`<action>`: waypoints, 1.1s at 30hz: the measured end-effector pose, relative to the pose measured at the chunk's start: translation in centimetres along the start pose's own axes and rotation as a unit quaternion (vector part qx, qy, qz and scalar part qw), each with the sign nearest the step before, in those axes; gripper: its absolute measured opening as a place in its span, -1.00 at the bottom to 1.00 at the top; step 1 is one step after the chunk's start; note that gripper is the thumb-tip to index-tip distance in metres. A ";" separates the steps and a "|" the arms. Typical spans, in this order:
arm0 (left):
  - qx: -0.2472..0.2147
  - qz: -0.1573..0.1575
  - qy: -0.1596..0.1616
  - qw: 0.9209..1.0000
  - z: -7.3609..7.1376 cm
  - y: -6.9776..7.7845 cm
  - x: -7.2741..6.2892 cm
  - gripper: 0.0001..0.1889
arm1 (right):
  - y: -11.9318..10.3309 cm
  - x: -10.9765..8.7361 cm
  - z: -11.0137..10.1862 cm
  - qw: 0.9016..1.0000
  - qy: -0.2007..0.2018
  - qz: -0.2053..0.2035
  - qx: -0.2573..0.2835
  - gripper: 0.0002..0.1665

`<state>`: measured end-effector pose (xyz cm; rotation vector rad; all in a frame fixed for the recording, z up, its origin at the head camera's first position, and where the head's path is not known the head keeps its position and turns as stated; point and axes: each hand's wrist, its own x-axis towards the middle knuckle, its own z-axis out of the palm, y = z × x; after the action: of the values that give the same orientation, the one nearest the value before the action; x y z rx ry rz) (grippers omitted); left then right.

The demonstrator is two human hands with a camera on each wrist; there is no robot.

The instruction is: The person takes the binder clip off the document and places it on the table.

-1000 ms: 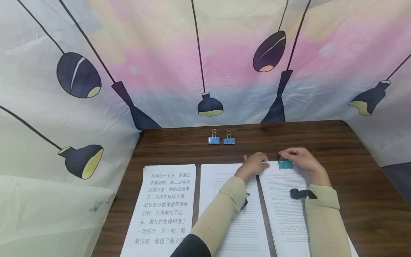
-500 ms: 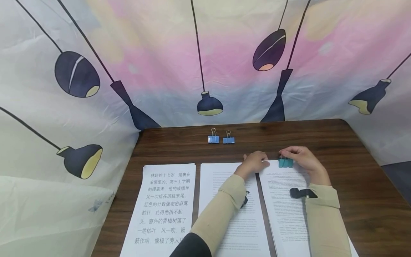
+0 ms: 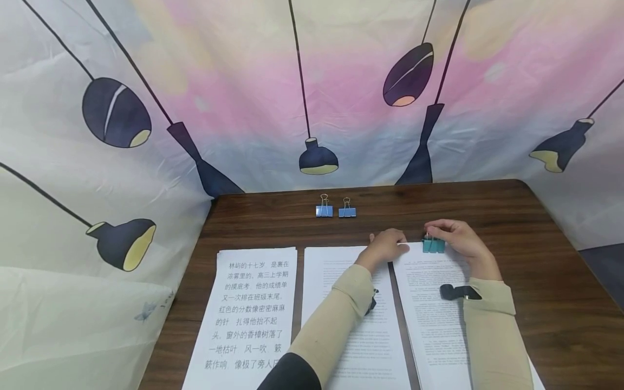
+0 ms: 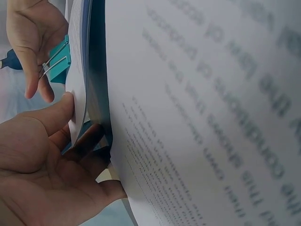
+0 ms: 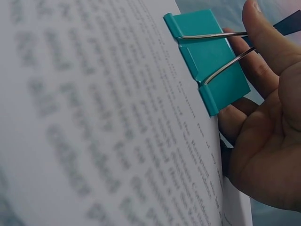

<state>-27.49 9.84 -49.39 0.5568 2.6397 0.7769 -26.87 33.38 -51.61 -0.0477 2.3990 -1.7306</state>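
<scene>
A teal binder clip (image 3: 433, 246) sits on the top edge of the right-hand stack of printed sheets (image 3: 429, 319). My right hand (image 3: 460, 241) pinches the clip's wire handles between thumb and fingers; the right wrist view shows the clip body (image 5: 211, 61) biting over the sheet edge. At the same stack's top left corner, my left hand (image 3: 385, 249) grips the sheets. In the left wrist view, the left thumb (image 4: 61, 110) presses on top while the other fingers reach underneath, partly hidden by the paper.
Two blue binder clips, one on the left (image 3: 324, 211) and one on the right (image 3: 347, 212), stand near the back of the wooden table (image 3: 273, 222). A middle stack (image 3: 372, 346) lies under my left forearm. Farther left is a stack with large Chinese print (image 3: 253, 303). A patterned cloth (image 3: 361, 70) hangs behind.
The right hand's fingers shift slightly at the clip's handles. Left hand, clip and stacks stay in place; the head view tilts very slightly.
</scene>
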 end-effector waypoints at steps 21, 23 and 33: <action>0.002 -0.007 0.004 1.000 0.2 0.2 -0.2 -0.83 | -0.1 -0.1 0.1 1.000 0.019 0.007 0.010 -0.52; 0.002 -0.006 0.005 1.000 0.1 0.2 -0.3 -0.83 | -0.2 -0.1 0.1 1.000 0.020 0.006 0.013 -0.53; 0.003 -0.009 0.005 1.000 -0.1 0.3 -0.2 -0.82 | -0.4 -0.1 0.2 1.000 0.023 0.009 0.017 -0.53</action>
<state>-27.29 9.95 -49.13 0.5317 2.6540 0.7688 -26.76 33.05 -51.30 0.0183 2.3937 -1.7815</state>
